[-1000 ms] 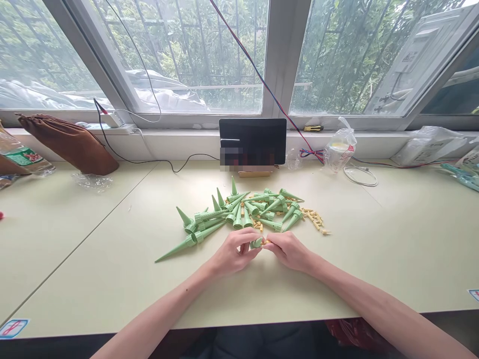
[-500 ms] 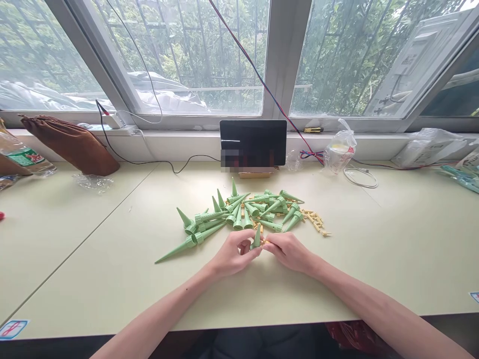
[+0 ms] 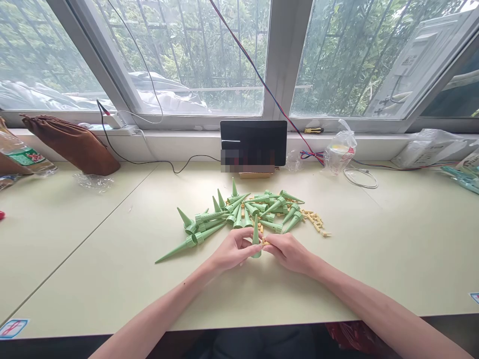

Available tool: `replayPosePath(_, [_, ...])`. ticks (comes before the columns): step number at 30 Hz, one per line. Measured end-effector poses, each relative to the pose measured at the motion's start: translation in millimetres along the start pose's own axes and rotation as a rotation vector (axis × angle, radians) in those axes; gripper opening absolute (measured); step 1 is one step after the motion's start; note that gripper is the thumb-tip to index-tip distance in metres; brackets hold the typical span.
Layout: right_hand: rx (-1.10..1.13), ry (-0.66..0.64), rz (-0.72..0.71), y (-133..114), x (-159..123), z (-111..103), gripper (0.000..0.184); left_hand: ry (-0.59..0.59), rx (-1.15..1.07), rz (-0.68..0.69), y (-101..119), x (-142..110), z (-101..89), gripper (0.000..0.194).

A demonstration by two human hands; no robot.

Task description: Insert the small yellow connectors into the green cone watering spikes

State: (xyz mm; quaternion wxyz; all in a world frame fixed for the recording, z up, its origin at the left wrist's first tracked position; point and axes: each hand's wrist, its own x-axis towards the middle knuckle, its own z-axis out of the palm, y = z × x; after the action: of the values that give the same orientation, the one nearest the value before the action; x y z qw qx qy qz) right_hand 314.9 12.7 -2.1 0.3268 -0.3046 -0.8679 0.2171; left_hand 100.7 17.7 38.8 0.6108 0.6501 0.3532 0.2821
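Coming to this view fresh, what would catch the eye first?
The heap of green spikes mid-table, with yellow pegs trailing off its right side. Just in front, the left hand holds one spike point up beside the right hand. Behind the heap, a dark screen stands out against the windows.

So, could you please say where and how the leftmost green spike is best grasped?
I'd pinch the leftmost green spike across its tapered middle, from above and the near left. It lies on its side, point sticking out from the pile, while its wide collar crowds the next spike.
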Motion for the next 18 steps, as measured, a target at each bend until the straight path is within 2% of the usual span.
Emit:
replayPosePath(13, [0.016, -0.009, -0.003, 2.1, -1.6, -0.2, 0.036, -0.049, 0.057, 0.028, -6.1, -1.1, -5.0, 0.031])
replayPosePath(18, [-0.009, 0.011, 0.01, 1.6, -2.0, 0.3, 0.04, 0.011, 0.195, 0.156, -8.0, -1.1, -4.6, 0.016])
